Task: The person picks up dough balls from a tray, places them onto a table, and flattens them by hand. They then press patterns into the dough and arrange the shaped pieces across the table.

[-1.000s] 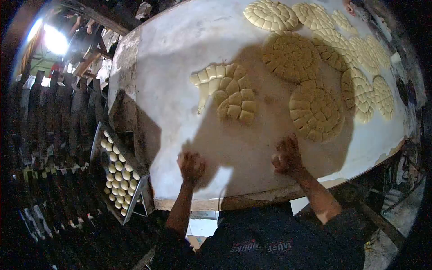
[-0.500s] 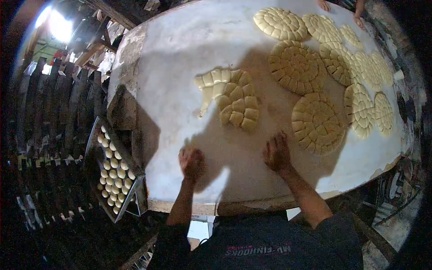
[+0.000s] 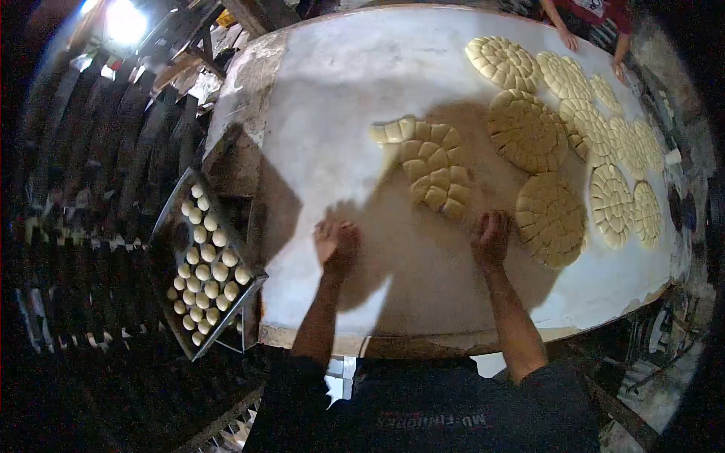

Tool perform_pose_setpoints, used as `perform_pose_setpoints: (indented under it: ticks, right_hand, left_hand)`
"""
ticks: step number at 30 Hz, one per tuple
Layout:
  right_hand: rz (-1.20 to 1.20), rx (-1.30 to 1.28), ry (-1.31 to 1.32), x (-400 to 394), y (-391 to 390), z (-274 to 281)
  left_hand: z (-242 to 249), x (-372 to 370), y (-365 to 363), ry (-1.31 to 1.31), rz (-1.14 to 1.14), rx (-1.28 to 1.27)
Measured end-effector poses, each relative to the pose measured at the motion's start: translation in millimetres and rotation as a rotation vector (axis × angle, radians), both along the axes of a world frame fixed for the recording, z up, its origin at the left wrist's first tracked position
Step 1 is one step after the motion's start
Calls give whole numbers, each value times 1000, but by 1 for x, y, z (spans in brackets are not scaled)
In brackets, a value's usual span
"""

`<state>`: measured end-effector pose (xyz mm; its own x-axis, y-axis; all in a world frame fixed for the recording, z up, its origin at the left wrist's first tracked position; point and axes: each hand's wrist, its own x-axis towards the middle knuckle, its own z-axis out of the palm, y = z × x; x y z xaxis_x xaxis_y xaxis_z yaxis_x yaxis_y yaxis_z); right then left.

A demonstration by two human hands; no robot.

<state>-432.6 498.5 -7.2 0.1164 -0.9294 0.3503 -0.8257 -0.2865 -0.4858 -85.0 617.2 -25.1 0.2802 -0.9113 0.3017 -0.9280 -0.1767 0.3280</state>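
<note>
My left hand (image 3: pixel 336 243) lies palm down with curled fingers on the floured white table (image 3: pixel 332 98), near its front edge. My right hand (image 3: pixel 491 238) rests the same way further right, just below a partly taken-apart round of cut dough pieces (image 3: pixel 434 170) and beside a whole scored dough round (image 3: pixel 550 219). Whatever is under either palm is hidden. More scored rounds (image 3: pixel 526 130) lie across the far right of the table.
A metal tray (image 3: pixel 168 226) with several small dough balls hangs off the table's left side, over dark wooden racks. Another person's hands (image 3: pixel 566 38) rest at the far edge. A small white cup (image 3: pixel 672 157) sits at the right rim. A bright lamp (image 3: pixel 124 19) glares at top left.
Both hands have slid away from me across the table, the right one closing on the cut dough pieces. My view has shifted, so table and tray sit further right.
</note>
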Motion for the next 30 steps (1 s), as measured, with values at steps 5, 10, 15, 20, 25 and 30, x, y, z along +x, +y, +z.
perform_pose_setpoints:
  ticks: [5, 10, 15, 20, 25, 30]
  right_hand:
    - [225, -141, 6, 7, 71, -7]
    - [-11, 452, -477, -14, 118, 50]
    - [6, 1012, -1336, 107, 157, 82]
    - [390, 716, -576, 249, 186, 95]
    - [262, 372, -574, 245, 184, 106]
    - [91, 217, -400, 200, 197, 133]
  left_hand:
    - [5, -68, 28, -70, -152, 18]
    - [70, -22, 118, 350, -375, 362]
    - [67, 19, 122, 425, -663, 103]
    - [117, 53, 114, 652, -544, 68]
    - [154, 52, 114, 937, -492, 158]
    - [136, -10, 98, 675, -609, 106]
